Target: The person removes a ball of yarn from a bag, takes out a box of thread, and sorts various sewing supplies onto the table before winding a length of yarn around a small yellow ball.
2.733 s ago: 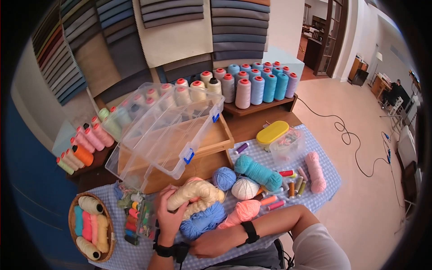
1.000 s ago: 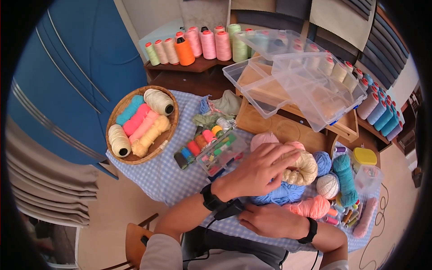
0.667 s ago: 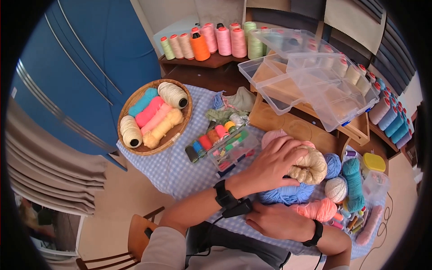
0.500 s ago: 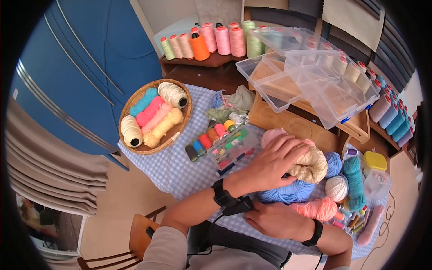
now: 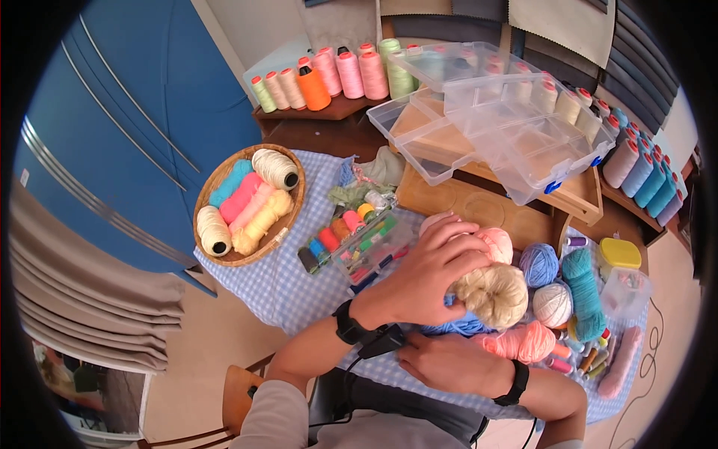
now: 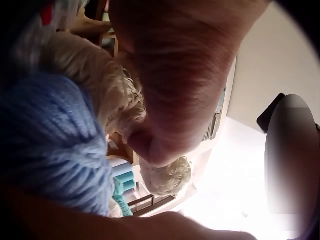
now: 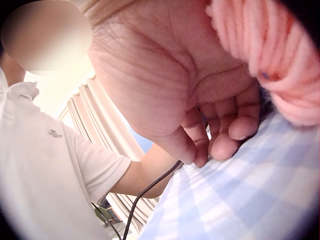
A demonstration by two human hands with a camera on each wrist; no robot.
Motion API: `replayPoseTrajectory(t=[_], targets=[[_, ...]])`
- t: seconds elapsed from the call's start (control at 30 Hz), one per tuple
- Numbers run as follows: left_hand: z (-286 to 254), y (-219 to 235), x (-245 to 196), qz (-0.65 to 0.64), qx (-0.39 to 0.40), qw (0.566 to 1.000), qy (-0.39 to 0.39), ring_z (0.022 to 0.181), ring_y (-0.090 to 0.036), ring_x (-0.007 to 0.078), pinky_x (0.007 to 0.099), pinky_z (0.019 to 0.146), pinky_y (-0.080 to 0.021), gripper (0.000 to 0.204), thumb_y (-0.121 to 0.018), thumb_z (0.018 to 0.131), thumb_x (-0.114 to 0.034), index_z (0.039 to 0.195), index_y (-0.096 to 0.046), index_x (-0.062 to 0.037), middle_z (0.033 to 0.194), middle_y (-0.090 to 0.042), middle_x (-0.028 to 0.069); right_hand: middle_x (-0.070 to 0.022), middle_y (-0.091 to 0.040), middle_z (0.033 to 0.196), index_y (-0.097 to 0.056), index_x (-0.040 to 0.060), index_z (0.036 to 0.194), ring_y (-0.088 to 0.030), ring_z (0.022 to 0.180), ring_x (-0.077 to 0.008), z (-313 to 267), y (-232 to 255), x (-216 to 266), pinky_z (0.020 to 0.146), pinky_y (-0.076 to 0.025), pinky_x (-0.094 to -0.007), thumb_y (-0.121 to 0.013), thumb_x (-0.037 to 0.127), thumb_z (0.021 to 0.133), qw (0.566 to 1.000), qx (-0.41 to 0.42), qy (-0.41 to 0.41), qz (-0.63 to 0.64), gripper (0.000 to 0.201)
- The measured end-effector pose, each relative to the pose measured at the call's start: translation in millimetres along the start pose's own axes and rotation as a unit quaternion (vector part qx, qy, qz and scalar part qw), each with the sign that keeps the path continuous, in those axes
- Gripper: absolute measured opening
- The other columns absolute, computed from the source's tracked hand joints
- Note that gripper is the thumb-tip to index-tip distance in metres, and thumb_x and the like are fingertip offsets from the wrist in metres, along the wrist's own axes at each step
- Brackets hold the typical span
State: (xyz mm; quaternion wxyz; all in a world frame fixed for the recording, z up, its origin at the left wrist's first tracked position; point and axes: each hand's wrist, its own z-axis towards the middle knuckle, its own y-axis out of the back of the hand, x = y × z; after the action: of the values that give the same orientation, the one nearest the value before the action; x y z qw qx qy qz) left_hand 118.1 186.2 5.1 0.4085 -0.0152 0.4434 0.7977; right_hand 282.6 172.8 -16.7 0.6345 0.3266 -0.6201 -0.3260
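In the head view my left hand [image 5: 419,284] grips a cream yarn skein [image 5: 495,295] by its left side, above a blue yarn skein [image 5: 456,326]. A pale coral ball of yarn [image 5: 496,244] shows just behind. The left wrist view has the blue skein [image 6: 55,140] close up, with cream yarn [image 6: 167,176] beyond the thumb. My right hand [image 5: 456,365] rests on the checked cloth at the table's front, beside a coral skein [image 5: 523,343]. Seen from the right wrist, its fingers [image 7: 225,147] are loosely bent against the cloth and hold nothing.
A wicker basket [image 5: 298,196] of yarn stands at left, near a clear box of small items [image 5: 374,251]. A blue ball [image 5: 539,264], white ball [image 5: 553,304] and teal skein [image 5: 584,295] lie right. Behind, a clear divided case [image 5: 516,161] sits on a wooden drawer unit.
The head view has swung left since the earliest frame. Over the last half second the cream skein has come down toward my body in my left hand, uncovering the coral ball. The right hand stays put.
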Motion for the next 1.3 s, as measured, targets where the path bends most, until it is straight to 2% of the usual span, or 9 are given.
replayPoseTrajectory(t=[0.23, 0.3, 0.37, 0.43, 0.6, 0.77, 0.8, 1.1, 1.3], targets=[[-19, 15, 15, -0.253, 0.021, 0.966, 0.05, 0.113, -0.055, 0.0292, 0.0388, 0.103, -0.037, 0.065, -0.071, 0.062, -0.016, 0.124, -0.054, -0.0039, 0.118, -0.058, 0.0114, -0.0162, -0.057, 0.086, -0.056, -0.0011, 0.091, -0.063, 0.067, -0.0326, -2, -10, -4, 0.058, -0.053, -0.0402, -0.054, 0.014, 0.09, 1.0, -0.01, 0.003, -0.007, 0.015], [-31, 21, 10, -0.562, -0.018, 0.794, 0.229, 0.116, -0.055, 0.0233, 0.0364, 0.101, -0.04, 0.074, -0.071, 0.063, -0.017, 0.132, -0.05, -0.0008, 0.125, -0.057, 0.0106, -0.014, -0.055, 0.085, -0.056, 0.0019, 0.092, -0.062, 0.067, -0.0324, -3, -13, -7, 0.058, -0.053, -0.0404, -0.054, 0.019, 0.094, 1.0, -0.016, -0.005, -0.012, 0.018], [-40, 21, 11, -0.602, -0.104, 0.728, 0.311, 0.11, -0.06, 0.0284, 0.0384, 0.095, -0.046, 0.077, -0.066, 0.066, -0.026, 0.134, -0.046, 0.0036, 0.12, -0.061, 0.0164, -0.0151, -0.055, 0.085, -0.054, 0.0005, 0.093, -0.062, 0.067, -0.033, -3, -16, -8, 0.059, -0.054, -0.0403, -0.053, 0.018, 0.094, 1.0, -0.013, 0.006, -0.005, 0.018], [-19, 30, 14, -0.719, 0.003, 0.665, 0.203, 0.091, -0.063, 0.0371, 0.0454, 0.083, -0.05, 0.073, -0.065, 0.067, -0.048, 0.113, -0.055, 0.0082, 0.096, -0.065, 0.0231, -0.0183, -0.057, 0.087, -0.055, -0.0035, 0.092, -0.063, 0.069, -0.0345, -3, -10, -6, 0.059, -0.053, -0.0408, -0.053, 0.009, 0.087, 1.0, -0.019, 0.011, 0.009, 0.014], [-27, 35, 23, -0.692, -0.007, 0.7, 0.174, 0.077, -0.063, 0.0387, 0.0452, 0.072, -0.05, 0.083, -0.051, 0.062, -0.059, 0.105, -0.058, 0.0109, 0.086, -0.064, 0.0262, -0.0231, -0.059, 0.089, -0.056, -0.0085, 0.092, -0.065, 0.073, -0.037, -5, -6, -4, 0.061, -0.054, -0.0411, -0.054, 0.0, 0.08, 0.998, -0.034, 0.012, 0.042, 0.015], [-22, 40, 22, -0.734, -0.094, 0.638, 0.212, 0.061, -0.059, 0.0313, 0.0397, 0.057, -0.049, 0.095, -0.052, 0.063, -0.063, 0.126, -0.047, 0.0088, 0.089, -0.062, 0.0239, -0.0183, -0.055, 0.091, -0.052, -0.0054, 0.092, -0.064, 0.076, -0.0349, -6, -7, -5, 0.062, -0.054, -0.0406, -0.051, 0.007, 0.087, 1.0, -0.009, 0.012, 0.018, 0.014], [-17, 40, 24, -0.693, -0.068, 0.693, 0.189, 0.059, -0.053, 0.023, 0.0317, 0.045, -0.041, 0.102, -0.062, 0.07, -0.067, 0.138, -0.038, 0.0046, 0.092, -0.056, 0.0157, -0.0183, -0.055, 0.091, -0.052, -0.0054, 0.092, -0.064, 0.076, -0.0349, -6, -8, -5, 0.062, -0.054, -0.0406, -0.051, 0.007, 0.087, 1.0, -0.011, 0.009, 0.021, 0.014], [-39, 64, 12, -0.577, -0.188, 0.754, 0.252, 0.081, -0.057, 0.0228, 0.034, 0.068, -0.049, 0.054, -0.072, 0.074, -0.043, 0.1, -0.053, 0.0, 0.086, -0.055, 0.0122, -0.019, -0.056, 0.092, -0.053, -0.0072, 0.093, -0.065, 0.077, -0.0348, -6, -9, -6, 0.063, -0.055, -0.0407, -0.051, 0.005, 0.085, 1.0, -0.011, 0.021, 0.01, 0.015], [-60, 165, -23, -0.207, -0.304, 0.868, 0.334, 0.091, -0.062, 0.0263, 0.0353, 0.081, -0.05, 0.035, -0.065, 0.083, -0.014, 0.111, -0.056, 0.0043, 0.099, -0.063, 0.0168, -0.0227, -0.06, 0.09, -0.058, -0.009, 0.092, -0.065, 0.075, -0.0367, -8, -5, -7, 0.062, -0.054, -0.0407, -0.056, 0.0, 0.077, 0.996, -0.053, 0.049, 0.044, 0.017]])
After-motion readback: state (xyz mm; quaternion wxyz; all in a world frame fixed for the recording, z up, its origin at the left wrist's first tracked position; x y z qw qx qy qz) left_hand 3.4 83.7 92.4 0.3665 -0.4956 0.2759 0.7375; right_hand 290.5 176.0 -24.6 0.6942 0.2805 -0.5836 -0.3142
